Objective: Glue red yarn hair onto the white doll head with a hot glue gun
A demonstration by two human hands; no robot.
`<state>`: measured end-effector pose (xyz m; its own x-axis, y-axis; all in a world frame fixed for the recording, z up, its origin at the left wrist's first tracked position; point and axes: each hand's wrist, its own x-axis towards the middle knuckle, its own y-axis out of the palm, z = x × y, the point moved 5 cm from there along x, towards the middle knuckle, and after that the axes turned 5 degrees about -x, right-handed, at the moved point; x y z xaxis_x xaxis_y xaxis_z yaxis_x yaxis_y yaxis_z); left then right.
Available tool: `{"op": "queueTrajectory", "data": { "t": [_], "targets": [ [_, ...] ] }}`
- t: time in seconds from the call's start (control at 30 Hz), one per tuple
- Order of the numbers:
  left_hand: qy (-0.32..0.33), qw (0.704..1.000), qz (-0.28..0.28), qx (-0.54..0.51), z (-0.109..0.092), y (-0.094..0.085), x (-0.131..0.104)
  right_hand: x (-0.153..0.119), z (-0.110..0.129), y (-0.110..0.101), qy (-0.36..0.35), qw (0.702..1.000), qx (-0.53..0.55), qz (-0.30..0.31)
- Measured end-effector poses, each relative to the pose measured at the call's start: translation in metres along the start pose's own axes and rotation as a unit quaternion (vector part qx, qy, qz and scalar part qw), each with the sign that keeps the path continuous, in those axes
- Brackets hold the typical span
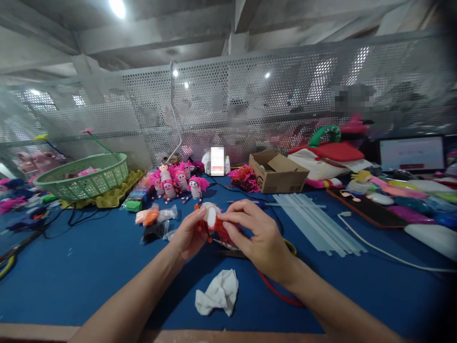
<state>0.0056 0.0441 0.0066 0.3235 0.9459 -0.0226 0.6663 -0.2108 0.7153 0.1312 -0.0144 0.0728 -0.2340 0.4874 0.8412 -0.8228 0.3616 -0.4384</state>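
Observation:
Near the middle of the blue table, my left hand (191,234) is closed around a small doll (212,216) with a white round part turned toward me and red-orange yarn strands. My right hand (259,236) pinches at the doll's right side, thumb and forefinger pressed on the red yarn (222,232). Part of the doll is covered by my fingers. Beneath my hands lie scissors (232,253), partly hidden. A crumpled white tissue (218,293) rests in front of me.
Several pink-haired dolls (167,183) stand behind my hands. Bagged clay packets (152,216) lie at left, near a green basket (84,178). To the right are a cardboard box (280,174), translucent glue sticks (314,224) and a white cable (385,252). A perforated metal panel (285,95) rises behind.

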Motion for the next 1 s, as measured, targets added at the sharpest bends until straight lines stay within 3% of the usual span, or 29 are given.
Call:
{"op": "queueTrajectory", "data": {
  "t": [0.67, 0.87, 1.0],
  "targets": [
    [0.001, 1.000, -0.010, 0.001, -0.0004, -0.0012, -0.0003, 0.0006, 0.0001, -0.0003, 0.004, 1.000, 0.009, -0.005],
    [0.008, 1.000, -0.020, -0.013, -0.0013, -0.0015, 0.0003, -0.0010, -0.0024, -0.0044, 0.020, 0.999, 0.006, -0.037],
    [0.003, 1.000, -0.021, -0.009, -0.0007, -0.0015, 0.0002, -0.0008, -0.0023, -0.0012, 0.015, 1.000, 0.002, -0.020]
  ]
}}
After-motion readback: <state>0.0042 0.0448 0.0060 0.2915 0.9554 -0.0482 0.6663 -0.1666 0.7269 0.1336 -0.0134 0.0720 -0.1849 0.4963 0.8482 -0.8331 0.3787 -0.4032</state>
